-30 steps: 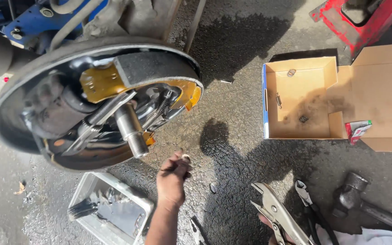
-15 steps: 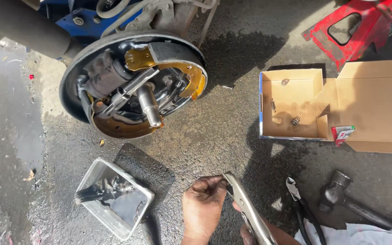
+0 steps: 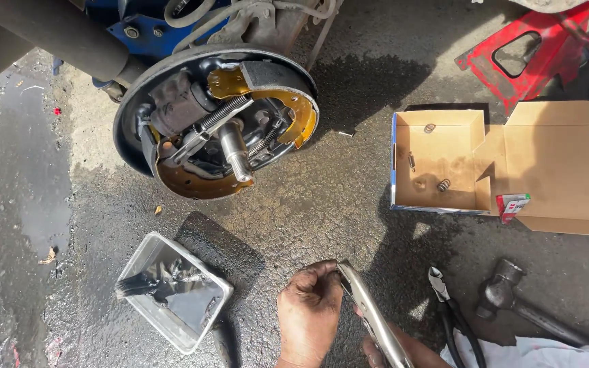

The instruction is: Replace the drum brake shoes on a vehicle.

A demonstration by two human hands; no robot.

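Observation:
My left hand [image 3: 308, 315] is low in the view, its fingertips pinched at the jaw end of silver locking pliers [image 3: 371, 315]. My right hand [image 3: 403, 351] shows only partly at the bottom edge and grips the pliers' handle from below. Whether a small part sits in the jaws is too small to tell. Up and to the left, an exposed drum brake assembly [image 3: 219, 123] with yellowish shoes, springs and a centre spindle hangs over wet asphalt.
An open cardboard box [image 3: 458, 197] holding small springs lies to the right, with a red jack stand [image 3: 533, 54] behind it. Cutting pliers [image 3: 448, 307], a hammer [image 3: 512, 300] and a white cloth [image 3: 533, 351] lie lower right. A clear plastic tray [image 3: 172, 293] sits lower left.
My left hand came down from in front of the brake and met the pliers' jaws. The right hand brought the pliers up. The view pulled back and shifted right.

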